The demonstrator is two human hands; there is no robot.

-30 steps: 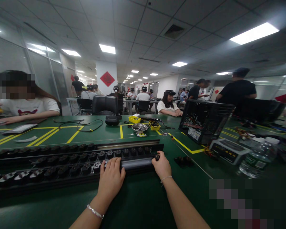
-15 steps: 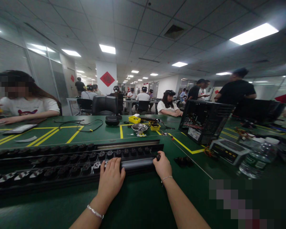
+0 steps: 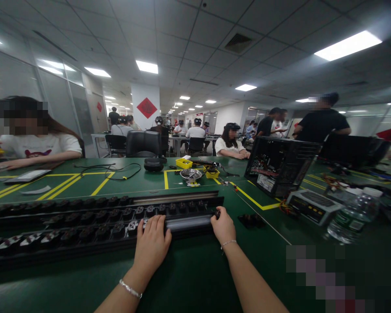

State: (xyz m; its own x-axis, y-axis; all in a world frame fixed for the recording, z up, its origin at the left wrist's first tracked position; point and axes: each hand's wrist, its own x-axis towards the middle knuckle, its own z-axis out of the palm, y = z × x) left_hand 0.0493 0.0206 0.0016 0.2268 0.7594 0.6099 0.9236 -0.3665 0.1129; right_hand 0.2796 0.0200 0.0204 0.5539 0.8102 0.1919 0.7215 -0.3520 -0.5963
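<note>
Long black rails carrying rows of round black socket-like modules (image 3: 86, 234) lie side by side across the green table. My left hand (image 3: 154, 239) rests over the front rail (image 3: 189, 223), fingers bent across its top and thumb on the near right side; whatever is under the palm is hidden. To its right the rail shows a bare, shiny grey stretch. At the rail's right end my right hand (image 3: 223, 224) is closed, thumb and index finger pinching a small black piece (image 3: 217, 214) whose kind I cannot make out.
Beyond the rails are a metal bowl (image 3: 190, 175), a yellow tray (image 3: 184, 163) and a black case (image 3: 154, 164). An open computer case (image 3: 280, 165), a power supply (image 3: 313, 206) and a water bottle (image 3: 352, 219) stand at right. A co-worker (image 3: 45, 145) sits at left.
My right hand has shifted very slightly to the right with the small black piece. My left hand and the rails look unmoved.
</note>
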